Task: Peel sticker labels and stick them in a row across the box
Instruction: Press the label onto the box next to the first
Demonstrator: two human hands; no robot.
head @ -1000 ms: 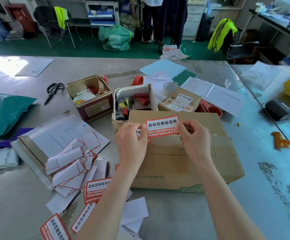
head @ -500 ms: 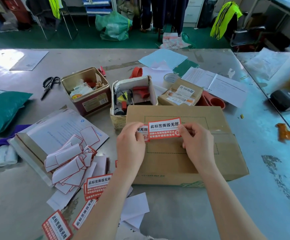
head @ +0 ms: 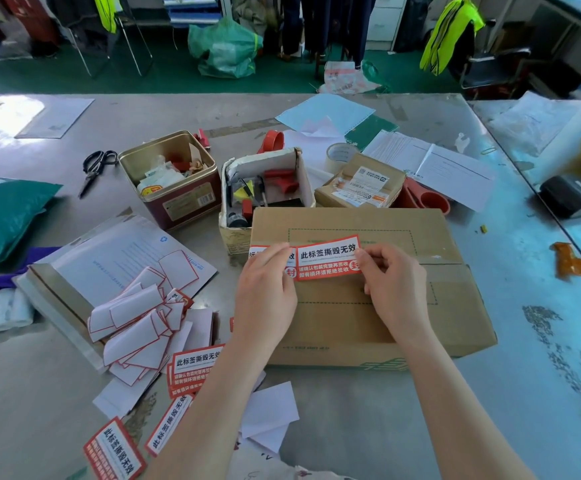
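Observation:
A flat brown cardboard box (head: 368, 320) lies in front of me. Over its top I hold a red-and-white sticker label (head: 327, 258) by both ends: my left hand (head: 264, 292) pinches the left end and my right hand (head: 394, 289) pinches the right end. Another label (head: 257, 251) is stuck on the box's left edge, mostly hidden under my left hand. Several unpeeled labels (head: 192, 370) lie by my left forearm, with more labels (head: 115, 452) nearer the table's front edge.
Peeled white backing papers (head: 136, 323) are heaped on an envelope (head: 119, 261) at left. Behind the box stand a metal tin (head: 171, 178), an open box of tools (head: 264, 188), a small parcel (head: 361, 185) and a tape roll (head: 339, 155). Scissors (head: 95, 168) lie far left.
Both hands have lowered the label closer to the box top, next to the stuck label. The head camera has tilted down.

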